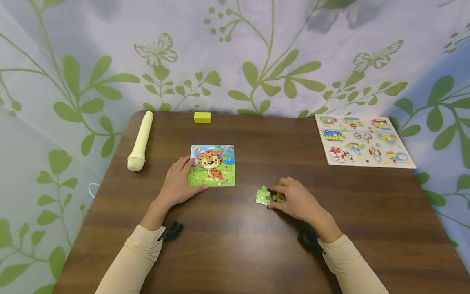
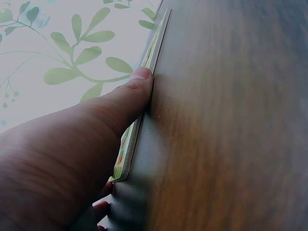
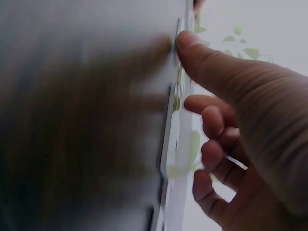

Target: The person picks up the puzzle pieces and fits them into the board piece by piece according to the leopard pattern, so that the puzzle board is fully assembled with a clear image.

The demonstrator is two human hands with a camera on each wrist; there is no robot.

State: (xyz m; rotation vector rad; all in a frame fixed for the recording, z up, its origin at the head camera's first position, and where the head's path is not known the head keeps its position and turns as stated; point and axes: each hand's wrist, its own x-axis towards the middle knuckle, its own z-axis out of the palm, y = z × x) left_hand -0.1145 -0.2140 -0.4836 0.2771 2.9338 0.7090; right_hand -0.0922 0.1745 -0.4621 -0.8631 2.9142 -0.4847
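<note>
- With left hand (image 1: 178, 181) spread loosely along the left and near edges of the card (image 1: 212, 167): possible to push it askew, by pressing more from one side than from the other.
- With right hand (image 1: 295, 198) curved, finger and thumb around the second piece (image 1: 281, 197): possible to let it slip, if pinched only by its thin sides. Not possible to tell how firmly held, because of being mostly covered.
- On the table (image 1: 227, 249), to the right of the card and apart from it, just beside the right fingertips: the green piece (image 1: 262, 197). Easy to knock away or to turn, by a small brush of finger or thumb.
- Between the two pieces, tab seemingly toward notch, but not visibly joined: possible to miss the fit, by a slight twist or a wrong height.
- If pushed hard while badly lined up: danger of bending the tab, or of riding over the other edge.
- From above, difficult to check the alignment, with so much hidden under the right hand.
- Well apart, toward the far edge: mic (image 1: 141, 141), block (image 1: 202, 118) and board (image 1: 367, 141). Little danger there, except by a wide sweep of an arm.
</note>
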